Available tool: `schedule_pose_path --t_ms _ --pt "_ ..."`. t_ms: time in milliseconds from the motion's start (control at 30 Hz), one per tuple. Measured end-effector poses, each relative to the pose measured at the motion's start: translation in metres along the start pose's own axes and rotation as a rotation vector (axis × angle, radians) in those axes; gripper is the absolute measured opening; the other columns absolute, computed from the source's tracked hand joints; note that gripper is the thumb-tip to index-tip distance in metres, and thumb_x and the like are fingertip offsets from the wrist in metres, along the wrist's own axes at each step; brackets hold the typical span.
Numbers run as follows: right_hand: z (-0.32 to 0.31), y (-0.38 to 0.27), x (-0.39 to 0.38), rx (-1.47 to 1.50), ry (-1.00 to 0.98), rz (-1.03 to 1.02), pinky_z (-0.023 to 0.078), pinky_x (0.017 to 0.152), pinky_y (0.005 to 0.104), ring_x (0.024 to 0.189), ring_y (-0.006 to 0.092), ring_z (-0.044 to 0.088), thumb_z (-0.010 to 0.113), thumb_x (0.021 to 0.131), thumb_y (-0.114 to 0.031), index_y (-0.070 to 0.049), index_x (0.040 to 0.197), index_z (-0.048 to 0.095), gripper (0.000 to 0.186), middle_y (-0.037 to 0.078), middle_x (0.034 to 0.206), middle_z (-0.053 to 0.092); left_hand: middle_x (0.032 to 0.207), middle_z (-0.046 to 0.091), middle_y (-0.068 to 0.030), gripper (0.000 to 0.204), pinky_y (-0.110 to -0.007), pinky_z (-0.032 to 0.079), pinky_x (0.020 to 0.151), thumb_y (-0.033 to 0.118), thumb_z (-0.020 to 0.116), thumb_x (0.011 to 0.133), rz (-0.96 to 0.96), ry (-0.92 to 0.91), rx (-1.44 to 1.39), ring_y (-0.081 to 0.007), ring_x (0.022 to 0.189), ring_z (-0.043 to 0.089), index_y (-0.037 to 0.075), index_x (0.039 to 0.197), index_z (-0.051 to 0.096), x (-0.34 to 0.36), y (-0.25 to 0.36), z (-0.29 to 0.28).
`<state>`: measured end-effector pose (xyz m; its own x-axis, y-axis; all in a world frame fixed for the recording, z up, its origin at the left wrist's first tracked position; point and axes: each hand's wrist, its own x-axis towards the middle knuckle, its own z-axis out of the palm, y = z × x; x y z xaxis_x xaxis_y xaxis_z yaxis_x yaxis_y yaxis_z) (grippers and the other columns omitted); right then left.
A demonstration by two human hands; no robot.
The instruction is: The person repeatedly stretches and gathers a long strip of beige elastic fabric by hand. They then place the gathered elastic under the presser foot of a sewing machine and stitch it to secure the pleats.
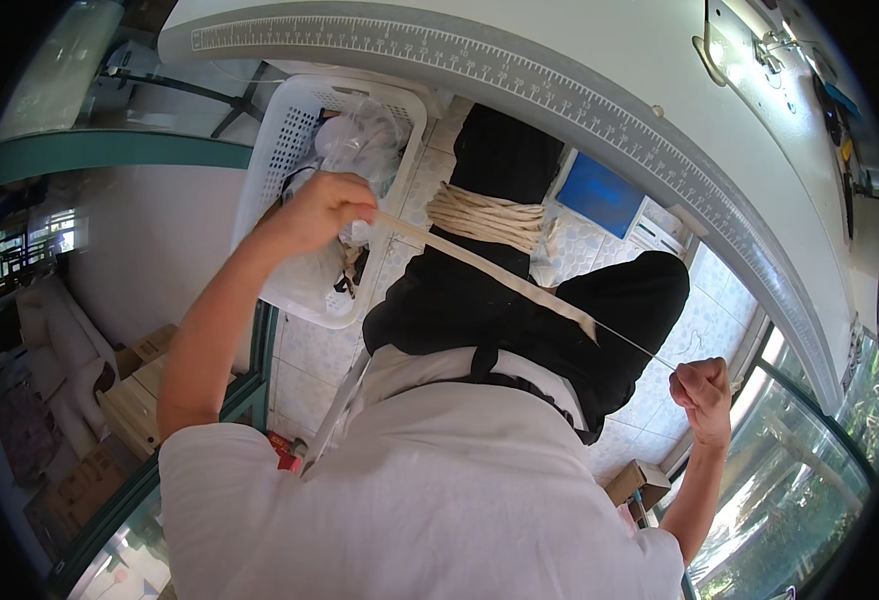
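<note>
Head view, left hand pinching one end of a flat cream strip, right hand fisted around a thin pale thread taut from its other end.

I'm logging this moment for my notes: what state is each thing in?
Pale strip: stretched straight, slanting over the black trousers
Thin line: taut, between strip and right hand
Left hand: closed, pinching the strip
Right hand: closed in a fist
Cream rope: bundled in several turns across one trouser leg
White basket: open-topped, holding clear plastic
</note>
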<state>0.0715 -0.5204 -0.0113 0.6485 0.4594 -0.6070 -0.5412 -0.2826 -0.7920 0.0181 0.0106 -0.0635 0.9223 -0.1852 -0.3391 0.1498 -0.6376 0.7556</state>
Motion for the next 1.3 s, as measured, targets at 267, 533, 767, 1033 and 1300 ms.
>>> schedule_pose_path --t_ms 267,533,767,1033,1300 --pt "0.011 0.006 -0.003 -0.023 -0.031 0.022 0.018 0.041 0.0257 0.042 0.0058 0.026 0.059 0.089 -0.015 -0.007 0.046 0.037 0.049 0.0 0.045 0.036 0.079 0.057 -0.0083 0.005 -0.029 0.044 0.072 -0.005 0.063 0.08 -0.048 0.09 0.029 -0.023 0.077 0.056 -0.004 0.085 0.064 -0.004 -0.045 -0.023" --pt "0.02 -0.03 -0.004 -0.165 0.015 -0.04 0.021 0.041 0.0275 0.042 0.0069 0.03 0.058 0.086 -0.014 -0.003 0.046 0.042 0.044 0.0 0.044 0.039 0.107 0.066 -0.0125 0.031 -0.038 0.044 0.092 -0.008 0.061 0.077 0.21 0.237 0.235 -0.0294 0.109 0.055 0.003 0.105 0.068 0.013 0.039 0.027" --pt "0.009 -0.046 -0.013 -0.199 0.054 -0.088 0.015 0.04 0.0277 0.041 0.0062 0.026 0.059 0.088 -0.017 -0.005 0.044 0.039 0.049 0.0 0.043 0.036 0.084 0.064 -0.0107 0.012 -0.037 0.047 0.077 -0.001 0.061 0.085 0.362 -0.05 -0.105 -0.0263 0.083 0.059 0.001 0.096 0.066 0.029 0.09 0.065" --pt "0.006 -0.036 -0.021 -0.173 0.126 -0.134 0.016 0.04 0.0281 0.041 0.0062 0.027 0.059 0.087 -0.017 -0.005 0.045 0.036 0.049 0.0 0.043 0.036 0.072 0.062 -0.0121 0.007 -0.033 0.046 0.064 0.005 0.062 0.088 0.038 0.044 -0.042 -0.018 0.067 0.059 -0.002 0.087 0.064 0.021 0.068 0.017" --pt "0.055 -0.095 -0.027 -0.854 -0.091 -0.652 0.02 0.037 0.0302 0.038 0.0197 0.032 0.066 0.064 0.003 -0.005 0.046 0.036 0.036 0.004 0.045 0.033 0.071 0.065 -0.0068 0.005 -0.027 0.047 0.061 0.005 0.071 0.079 0.196 -0.397 -0.538 -0.0157 0.064 0.061 0.001 0.078 0.068 -0.015 0.173 -0.001"
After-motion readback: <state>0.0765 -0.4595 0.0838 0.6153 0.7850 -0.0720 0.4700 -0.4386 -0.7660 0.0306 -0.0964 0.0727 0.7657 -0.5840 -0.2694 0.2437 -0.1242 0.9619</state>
